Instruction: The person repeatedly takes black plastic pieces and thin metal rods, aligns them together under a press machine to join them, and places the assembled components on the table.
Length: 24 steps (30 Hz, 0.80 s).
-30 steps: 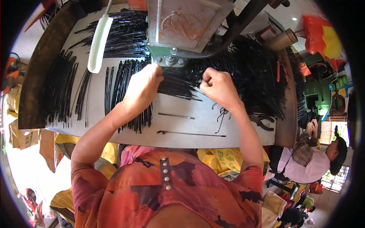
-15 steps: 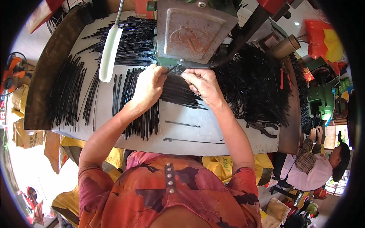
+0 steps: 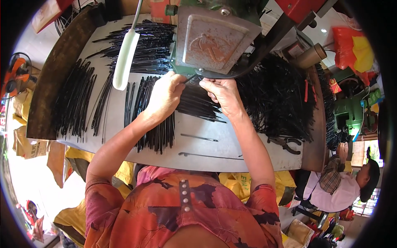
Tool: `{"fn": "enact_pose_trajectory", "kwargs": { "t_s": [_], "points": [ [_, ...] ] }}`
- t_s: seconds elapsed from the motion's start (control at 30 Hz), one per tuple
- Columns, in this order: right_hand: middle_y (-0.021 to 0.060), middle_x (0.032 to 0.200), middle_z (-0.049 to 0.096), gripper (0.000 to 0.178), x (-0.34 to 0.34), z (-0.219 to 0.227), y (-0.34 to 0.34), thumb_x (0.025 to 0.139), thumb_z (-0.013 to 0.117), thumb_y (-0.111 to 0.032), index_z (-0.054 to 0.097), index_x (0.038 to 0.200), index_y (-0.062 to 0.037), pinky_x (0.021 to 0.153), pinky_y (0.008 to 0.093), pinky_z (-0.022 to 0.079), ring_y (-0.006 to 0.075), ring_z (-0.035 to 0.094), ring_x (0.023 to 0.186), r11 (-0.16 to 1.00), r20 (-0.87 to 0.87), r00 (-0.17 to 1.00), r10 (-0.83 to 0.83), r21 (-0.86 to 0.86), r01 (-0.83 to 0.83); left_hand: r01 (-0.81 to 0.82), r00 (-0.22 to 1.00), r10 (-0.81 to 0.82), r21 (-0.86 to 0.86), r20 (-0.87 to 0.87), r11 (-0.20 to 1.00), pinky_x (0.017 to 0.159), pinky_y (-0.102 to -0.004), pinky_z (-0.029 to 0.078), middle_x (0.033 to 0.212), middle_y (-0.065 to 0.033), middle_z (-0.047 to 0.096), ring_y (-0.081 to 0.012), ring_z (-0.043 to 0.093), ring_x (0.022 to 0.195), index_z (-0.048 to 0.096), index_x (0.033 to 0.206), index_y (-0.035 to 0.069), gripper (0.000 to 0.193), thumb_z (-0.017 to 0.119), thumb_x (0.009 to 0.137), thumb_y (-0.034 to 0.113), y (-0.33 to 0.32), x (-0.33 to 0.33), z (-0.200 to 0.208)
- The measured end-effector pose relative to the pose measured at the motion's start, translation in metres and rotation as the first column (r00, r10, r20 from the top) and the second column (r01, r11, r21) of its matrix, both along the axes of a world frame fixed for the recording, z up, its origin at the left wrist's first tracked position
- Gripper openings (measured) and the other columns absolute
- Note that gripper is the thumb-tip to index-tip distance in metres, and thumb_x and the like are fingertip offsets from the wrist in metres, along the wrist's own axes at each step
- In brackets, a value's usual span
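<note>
Both hands are raised at the underside of a green and grey machine [image 3: 215,43]. My left hand [image 3: 167,94] is closed, and a thin black strip [image 3: 190,78] sticks out of its fingertips toward the machine's working point. Close by on the right, my right hand [image 3: 224,94] pinches with thumb and forefinger; whatever it grips is too small to make out. Below and between the hands lies a stack of black strips [image 3: 196,105]. Two single strips, a short one [image 3: 199,137] and a longer one [image 3: 211,156], lie nearer to me on the pale tabletop [image 3: 231,144].
Bundles of black strips [image 3: 76,101] cover the table's left side, with a tangled black heap [image 3: 277,95] on the right. Pliers [image 3: 285,144] lie at the front right. A white lamp [image 3: 126,60] hangs at left. A co-worker [image 3: 337,186] sits at another green machine [image 3: 351,111].
My hands keep nearly the same hold at the machine, and the view has shifted slightly. At far right, the co-worker's hands have moved a little away from their machine.
</note>
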State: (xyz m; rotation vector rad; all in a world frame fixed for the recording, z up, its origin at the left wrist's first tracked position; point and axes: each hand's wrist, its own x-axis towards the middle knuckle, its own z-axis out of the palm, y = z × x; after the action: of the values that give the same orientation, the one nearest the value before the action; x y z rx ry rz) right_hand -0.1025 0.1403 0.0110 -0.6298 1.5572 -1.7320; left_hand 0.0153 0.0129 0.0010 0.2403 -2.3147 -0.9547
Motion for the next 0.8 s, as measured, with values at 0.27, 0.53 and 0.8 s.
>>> {"fn": "enact_pose_trajectory", "kwargs": {
  "t_s": [0.27,0.53,0.8],
  "points": [
    [-0.0059,0.058,0.045,0.008,0.0007,0.0042,-0.0005,0.072,0.06,-0.003,0.053,0.072,-0.0063,0.034,0.0137,0.022,-0.0008,0.032,0.041,1.0,0.027,0.999,0.017,0.018,-0.018,0.02,0.995,-0.019,-0.004,0.103,1.0,0.064,-0.0343,0.042,0.079,-0.0137,0.051,-0.0295,0.052,0.071,0.054,0.086,0.001,0.013,0.052,0.073,0.001,-0.0013,0.0007,0.0089],
    [-0.004,0.059,0.046,0.009,0.003,0.0045,-0.0029,0.072,0.06,-0.003,0.052,0.072,-0.0061,0.033,0.0136,0.022,-0.0008,0.034,0.04,0.997,0.097,0.995,-0.026,0.079,0.018,-0.025,0.992,0.066,-0.345,0.109,0.938,0.055,-0.0352,0.046,0.08,-0.0133,0.047,-0.0304,0.054,0.063,0.049,0.087,0.002,0.014,0.047,0.073,-0.001,0.0026,0.0009,0.0069],
    [-0.0037,0.058,0.045,0.009,0.0069,0.0048,-0.0022,0.073,0.059,-0.004,0.05,0.071,-0.0063,0.032,0.0138,0.022,-0.0003,0.034,0.04,0.999,0.093,0.995,-0.025,0.047,0.02,-0.025,0.998,0.033,-0.156,0.049,0.987,0.06,-0.0328,0.042,0.076,-0.0124,0.049,-0.028,0.052,0.067,0.056,0.086,-0.001,0.015,0.054,0.072,-0.001,0.0004,0.0002,0.0039]
  ]
}}
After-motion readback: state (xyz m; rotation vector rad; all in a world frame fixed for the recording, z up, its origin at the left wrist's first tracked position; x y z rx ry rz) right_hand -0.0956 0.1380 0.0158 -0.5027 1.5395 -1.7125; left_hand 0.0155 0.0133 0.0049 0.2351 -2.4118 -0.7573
